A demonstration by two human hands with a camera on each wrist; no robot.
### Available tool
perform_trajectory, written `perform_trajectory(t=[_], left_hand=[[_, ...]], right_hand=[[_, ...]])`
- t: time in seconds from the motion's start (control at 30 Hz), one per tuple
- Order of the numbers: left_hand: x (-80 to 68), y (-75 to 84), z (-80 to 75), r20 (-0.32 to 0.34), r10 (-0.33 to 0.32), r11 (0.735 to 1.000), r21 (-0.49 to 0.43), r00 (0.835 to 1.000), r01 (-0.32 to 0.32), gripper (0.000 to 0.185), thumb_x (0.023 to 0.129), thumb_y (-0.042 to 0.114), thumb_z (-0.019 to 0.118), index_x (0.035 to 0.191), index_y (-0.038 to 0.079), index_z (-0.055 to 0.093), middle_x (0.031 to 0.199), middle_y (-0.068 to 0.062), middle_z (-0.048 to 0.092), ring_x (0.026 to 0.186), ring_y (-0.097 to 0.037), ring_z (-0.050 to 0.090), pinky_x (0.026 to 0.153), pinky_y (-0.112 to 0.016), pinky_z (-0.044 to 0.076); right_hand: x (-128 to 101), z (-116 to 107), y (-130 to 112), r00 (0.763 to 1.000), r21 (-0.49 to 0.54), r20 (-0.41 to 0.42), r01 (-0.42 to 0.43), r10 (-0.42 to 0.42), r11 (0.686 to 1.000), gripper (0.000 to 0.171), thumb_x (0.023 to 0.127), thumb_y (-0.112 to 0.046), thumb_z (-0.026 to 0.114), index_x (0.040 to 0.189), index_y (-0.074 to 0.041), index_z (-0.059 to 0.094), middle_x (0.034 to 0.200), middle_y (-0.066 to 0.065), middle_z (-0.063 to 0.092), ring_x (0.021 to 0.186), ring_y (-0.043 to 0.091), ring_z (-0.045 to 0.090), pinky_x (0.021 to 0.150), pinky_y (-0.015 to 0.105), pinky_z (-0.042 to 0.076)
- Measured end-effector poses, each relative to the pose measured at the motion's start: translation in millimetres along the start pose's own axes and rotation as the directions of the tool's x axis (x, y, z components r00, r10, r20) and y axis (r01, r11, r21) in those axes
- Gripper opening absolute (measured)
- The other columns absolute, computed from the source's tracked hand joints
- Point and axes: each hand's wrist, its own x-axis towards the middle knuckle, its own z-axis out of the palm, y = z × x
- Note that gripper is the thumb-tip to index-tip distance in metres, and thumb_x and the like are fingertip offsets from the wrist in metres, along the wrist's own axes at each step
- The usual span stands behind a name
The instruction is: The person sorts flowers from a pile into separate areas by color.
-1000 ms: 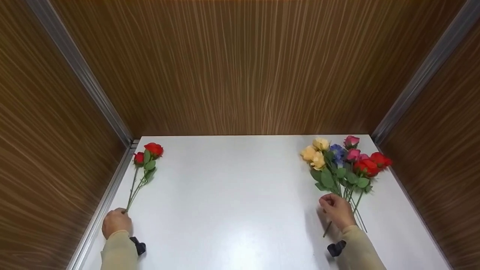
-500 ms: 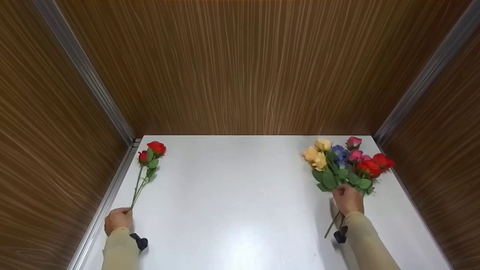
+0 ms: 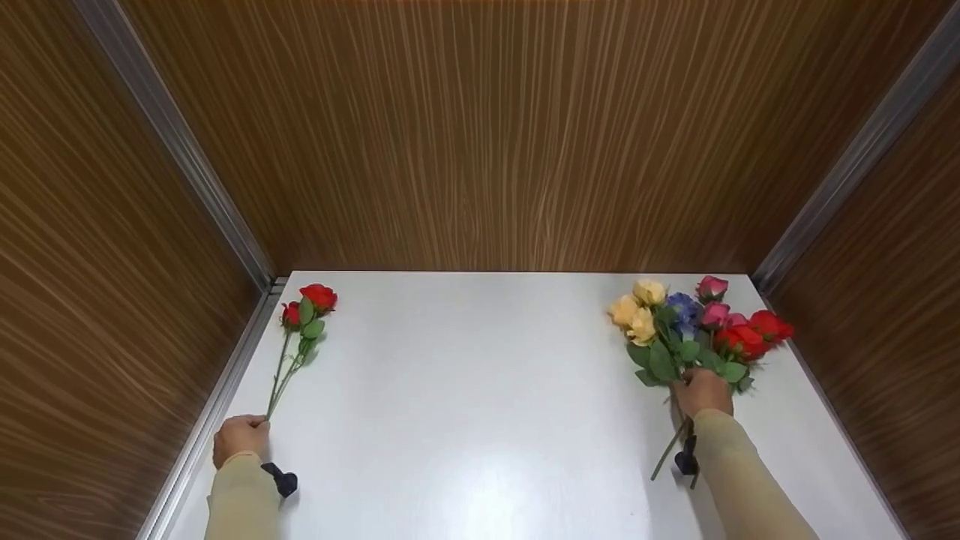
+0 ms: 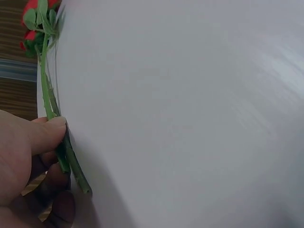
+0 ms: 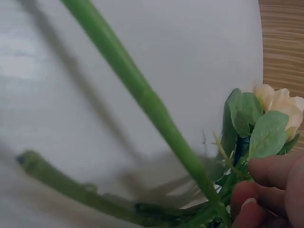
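Left hand is gripping: thumb and fingers are pinching the stems of a pair of red roses near their lower ends. Left wrist view is showing two stem ends poking out past the thumb, one reaching farther than the other. Roses are pointing away from the person, blooms sitting by the far left corner of the white table; can't tell if those blooms are touching it. Right hand is gripping too, fingers curling at the stems of the mixed bunch, just below the leaves; can't tell how many stems it is holding. Bunch is sitting at the far right of the table, blooms fanning out: yellow blooms leftmost, blue bloom next, then pink blooms, with red blooms hanging out at the right edge. Lower stems are splaying under the right hand toward the person; right wrist view is showing one green stem crossing close to the camera. Both arms are wearing beige sleeves, with a black device sitting at each wrist. Brown wood-grain panels are enclosing the table at the back and sides.
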Motion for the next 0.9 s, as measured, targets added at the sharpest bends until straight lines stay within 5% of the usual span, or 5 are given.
perform_trajectory(t=[0.2,0.47,0.9], left_hand=[[4.0,-5.2,4.7,-0.003,-0.021,1.000,-0.013,1.000,0.021,0.022,0.091,0.016,0.061,0.107,0.004,0.071,0.108,-0.019,0.068,0.102,-0.042,0.058,0.078,-0.050,0.044],[-0.4,-1.1,5.6,-0.026,-0.020,1.000,-0.007,0.999,0.020,0.023,0.092,0.016,0.060,0.108,0.003,0.071,0.109,-0.020,0.067,0.101,-0.042,0.058,0.079,-0.050,0.044],[0.8,-1.0,9.4,0.032,0.017,1.000,0.002,0.999,-0.017,0.030,0.094,0.014,0.054,0.117,-0.002,0.064,0.113,-0.025,0.064,0.104,-0.044,0.057,0.084,-0.053,0.044]], right_hand=[[1.8,1.0,5.9,1.000,0.015,0.001,0.022,-0.022,1.000,0.024,0.093,-0.016,0.054,0.096,0.005,0.067,0.098,0.027,0.065,0.091,0.044,0.061,0.076,0.055,0.049],[2.4,0.2,7.8,0.999,0.062,0.042,-0.031,0.028,0.998,0.024,0.096,-0.019,0.052,0.093,0.000,0.066,0.094,0.019,0.065,0.084,0.033,0.059,0.070,0.047,0.050],[-1.9,-4.8,5.9,1.000,0.086,0.013,-0.004,0.003,0.996,0.025,0.095,-0.020,0.047,0.076,-0.006,0.056,0.070,0.007,0.052,0.067,0.024,0.047,0.057,0.035,0.038]])
